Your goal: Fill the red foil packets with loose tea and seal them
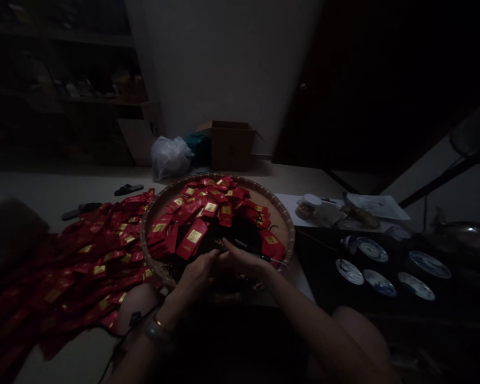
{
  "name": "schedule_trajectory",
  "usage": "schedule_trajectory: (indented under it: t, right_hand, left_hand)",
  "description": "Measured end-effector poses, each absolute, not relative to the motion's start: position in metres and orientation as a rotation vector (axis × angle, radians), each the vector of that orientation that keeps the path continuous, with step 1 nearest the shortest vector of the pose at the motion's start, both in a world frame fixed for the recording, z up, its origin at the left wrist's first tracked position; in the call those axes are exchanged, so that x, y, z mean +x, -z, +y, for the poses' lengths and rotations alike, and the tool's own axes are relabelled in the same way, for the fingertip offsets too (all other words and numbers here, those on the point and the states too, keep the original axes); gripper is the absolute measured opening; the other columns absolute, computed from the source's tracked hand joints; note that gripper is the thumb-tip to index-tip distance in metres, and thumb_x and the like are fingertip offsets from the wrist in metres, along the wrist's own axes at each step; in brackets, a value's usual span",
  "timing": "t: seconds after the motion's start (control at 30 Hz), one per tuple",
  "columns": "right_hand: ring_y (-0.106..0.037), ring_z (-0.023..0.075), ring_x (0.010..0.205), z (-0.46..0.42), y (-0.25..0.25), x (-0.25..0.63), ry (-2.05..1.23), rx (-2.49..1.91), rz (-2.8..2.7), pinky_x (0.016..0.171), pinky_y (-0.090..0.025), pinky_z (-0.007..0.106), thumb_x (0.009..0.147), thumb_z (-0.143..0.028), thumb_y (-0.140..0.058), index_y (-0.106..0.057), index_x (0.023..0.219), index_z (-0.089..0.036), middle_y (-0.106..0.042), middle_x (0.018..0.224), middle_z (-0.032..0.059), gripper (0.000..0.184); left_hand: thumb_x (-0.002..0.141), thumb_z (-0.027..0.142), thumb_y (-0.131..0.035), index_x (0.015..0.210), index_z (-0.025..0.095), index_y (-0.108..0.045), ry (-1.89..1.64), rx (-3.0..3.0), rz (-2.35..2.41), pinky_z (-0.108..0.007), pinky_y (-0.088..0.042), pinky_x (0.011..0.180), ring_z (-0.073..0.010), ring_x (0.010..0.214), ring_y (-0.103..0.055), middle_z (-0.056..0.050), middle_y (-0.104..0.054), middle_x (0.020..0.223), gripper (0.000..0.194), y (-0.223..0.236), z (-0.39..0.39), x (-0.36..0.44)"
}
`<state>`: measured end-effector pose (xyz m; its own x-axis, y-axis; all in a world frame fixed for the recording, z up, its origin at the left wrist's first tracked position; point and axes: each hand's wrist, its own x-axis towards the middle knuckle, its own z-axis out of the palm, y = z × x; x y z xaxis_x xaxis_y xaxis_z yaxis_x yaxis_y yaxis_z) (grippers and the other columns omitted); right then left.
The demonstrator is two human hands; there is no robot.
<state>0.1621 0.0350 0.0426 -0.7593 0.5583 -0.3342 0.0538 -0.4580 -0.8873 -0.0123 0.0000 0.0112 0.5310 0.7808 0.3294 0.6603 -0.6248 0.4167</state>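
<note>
A wide round woven basket (286,213) sits in front of me, with many red packets (224,213) bearing gold labels and a heap of dark loose material (240,232). Over its near side, my left hand (200,271) and my right hand (242,261) meet at the fingertips. The fingers of both look bent and pressed together; whatever lies between them is too dark to make out. Just beyond my right hand is a slim dark tool (250,249), resting in the basket. A larger red packet (192,238) leans near my left hand.
Red packets (100,269) cover the floor at left, near slippers (128,189). Small patterned dishes (380,282) and a lidded jar (309,208) stand on the low table at right. Behind the basket are a white plastic bag (171,156) and a cardboard box (232,146).
</note>
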Motion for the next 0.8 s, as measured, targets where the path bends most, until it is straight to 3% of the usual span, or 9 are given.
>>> schedule_trajectory:
  t: [0.1,0.3,0.43,0.5,0.6,0.7,0.8]
  right_hand:
    - [-0.054,0.0279,0.115,0.035,-0.055,0.171,-2.277,-0.784,-1.425,0.105,-0.028,0.046,0.081,-0.077,-0.018,-0.065,0.109,-0.009,-0.065,0.111,0.0161,0.087]
    - [-0.057,0.0244,0.11,0.024,-0.059,0.175,-2.174,-0.886,-1.524,0.105,-0.026,0.045,0.084,-0.074,-0.02,-0.06,0.12,-0.017,-0.064,0.118,0.0113,0.079]
    - [-0.063,0.023,0.097,0.024,-0.051,0.184,-2.078,-0.96,-1.389,0.096,-0.037,0.041,0.087,-0.07,-0.02,-0.064,0.113,-0.016,-0.068,0.109,0.0113,0.075]
    - [-0.065,0.0221,0.085,0.026,-0.042,0.192,-1.872,-1.185,-1.439,0.085,-0.044,0.037,0.089,-0.064,-0.023,-0.07,0.098,-0.013,-0.07,0.093,0.0118,0.07]
    - [-0.062,0.0204,0.074,0.028,-0.025,0.206,-1.352,-1.601,-1.868,0.074,-0.044,0.032,0.09,-0.044,-0.04,-0.071,0.078,-0.012,-0.07,0.079,0.0107,0.046]
    - [-0.062,0.0199,0.083,0.031,-0.014,0.217,-0.888,-1.75,-2.246,0.077,-0.042,0.028,0.085,-0.025,-0.047,-0.071,0.083,-0.014,-0.07,0.092,0.0111,0.026]
    - [-0.062,0.0215,0.093,0.037,-0.013,0.224,-0.712,-1.883,-2.282,0.081,-0.041,0.028,0.085,-0.022,-0.047,-0.069,0.096,-0.013,-0.067,0.104,0.0142,0.026]
  left_hand:
    - [0.072,0.006,-0.057,0.13,0.024,-0.03,-0.728,2.504,1.172,-0.032,-0.052,0.078,-0.0199,0.095,-0.06,-0.007,-0.057,0.109,0.067,-0.015,0.0,-0.018]
    - [0.069,0.005,-0.059,0.119,0.028,-0.049,-0.604,2.498,1.105,-0.027,-0.05,0.078,-0.0171,0.094,-0.06,-0.005,-0.052,0.115,0.056,-0.024,0.001,-0.026]
    - [0.073,0.006,-0.057,0.108,0.025,-0.054,-0.575,2.441,1.129,-0.026,-0.051,0.077,-0.0162,0.091,-0.063,-0.006,-0.053,0.117,0.041,-0.023,0.0,-0.036]
    - [0.074,0.006,-0.057,0.107,0.023,-0.054,-0.6,2.421,1.189,-0.026,-0.051,0.076,-0.0165,0.09,-0.064,-0.007,-0.055,0.118,0.037,-0.02,0.001,-0.039]
    - [0.075,0.007,-0.058,0.105,0.022,-0.055,-0.618,2.401,1.246,-0.027,-0.052,0.076,-0.0169,0.09,-0.065,-0.007,-0.058,0.118,0.034,-0.016,0.002,-0.039]
    - [0.074,0.008,-0.06,0.104,0.022,-0.054,-0.653,2.373,1.246,-0.027,-0.052,0.079,-0.0172,0.094,-0.065,-0.006,-0.061,0.116,0.034,-0.013,0.002,-0.037]
    - [0.077,0.012,-0.061,0.103,0.022,-0.054,-0.709,2.327,1.279,-0.027,-0.051,0.077,-0.0166,0.092,-0.065,-0.005,-0.063,0.111,0.029,-0.013,0.002,-0.036]
